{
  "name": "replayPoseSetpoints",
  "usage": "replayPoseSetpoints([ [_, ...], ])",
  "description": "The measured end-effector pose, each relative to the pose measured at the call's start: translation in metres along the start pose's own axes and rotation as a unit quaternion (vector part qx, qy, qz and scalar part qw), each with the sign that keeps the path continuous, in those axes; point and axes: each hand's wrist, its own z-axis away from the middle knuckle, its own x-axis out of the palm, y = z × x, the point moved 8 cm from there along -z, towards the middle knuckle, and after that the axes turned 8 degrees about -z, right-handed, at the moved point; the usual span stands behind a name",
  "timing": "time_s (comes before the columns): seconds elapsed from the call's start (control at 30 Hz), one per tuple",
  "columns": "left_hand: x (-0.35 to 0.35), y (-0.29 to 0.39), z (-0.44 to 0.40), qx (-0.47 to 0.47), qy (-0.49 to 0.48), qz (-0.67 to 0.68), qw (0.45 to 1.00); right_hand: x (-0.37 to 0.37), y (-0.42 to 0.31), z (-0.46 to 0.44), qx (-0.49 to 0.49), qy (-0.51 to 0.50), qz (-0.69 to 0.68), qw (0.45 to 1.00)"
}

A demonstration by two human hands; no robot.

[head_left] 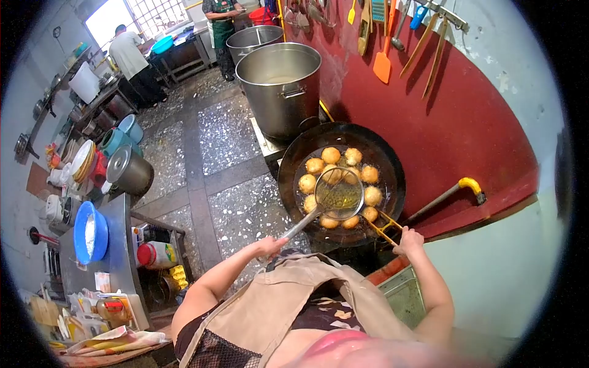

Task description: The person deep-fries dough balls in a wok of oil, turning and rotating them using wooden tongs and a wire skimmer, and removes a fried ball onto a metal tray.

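My left hand (270, 246) is closed around the handle of a skimmer (339, 195) with a round wire-mesh bowl. The mesh lies over the middle of a large black wok (288, 184), above hot oil. Several golden-brown fried balls (372, 196) float in a ring around it, and a couple lie partly behind its upper rim. In my right hand (409, 241) is a pair of long cooking chopsticks (384, 235), gripped with the fingers closed. Their tips reach the wok's lower right, close to one ball (370, 213).
Beyond the wok stands a tall steel stockpot (279, 92). Utensils, including an orange spatula (382, 66), hang on the red wall. At left, a steel table (116, 245) carries a blue basin (83, 233); a lidded pot (130, 172) stands nearby. Two people (129, 55) are at the back.
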Motion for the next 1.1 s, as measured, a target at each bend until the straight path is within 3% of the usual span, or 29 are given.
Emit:
replayPoseSetpoints([
  [0.37, -0.001, 0.003, 0.002, -0.004, 0.009, -0.005, 1.000, 0.001, 0.000, -0.001, 0.004, -0.007, -0.002, 1.000],
  [0.5, -0.002, 0.003, 0.002, -0.008, 0.000, -0.013, 1.000, 0.004, 0.004, -0.007, -0.010, 0.067, -0.031, 0.997],
  [0.73, -0.004, 0.011, 0.013, -0.016, -0.004, -0.006, 1.000, 0.005, 0.004, -0.009, -0.013, 0.067, -0.032, 0.997],
  [0.8, -0.003, 0.004, 0.011, -0.058, 0.005, 0.020, 0.998, 0.008, 0.004, -0.013, -0.019, 0.069, -0.045, 0.996],
  [0.9, -0.006, -0.005, -0.003, -0.024, 0.023, -0.039, 0.999, 0.010, 0.004, -0.018, -0.060, 0.103, -0.055, 0.991],
  [1.1, -0.006, -0.010, -0.003, -0.057, 0.004, 0.034, 0.998, 0.002, 0.001, -0.009, -0.051, 0.103, -0.051, 0.992],
])
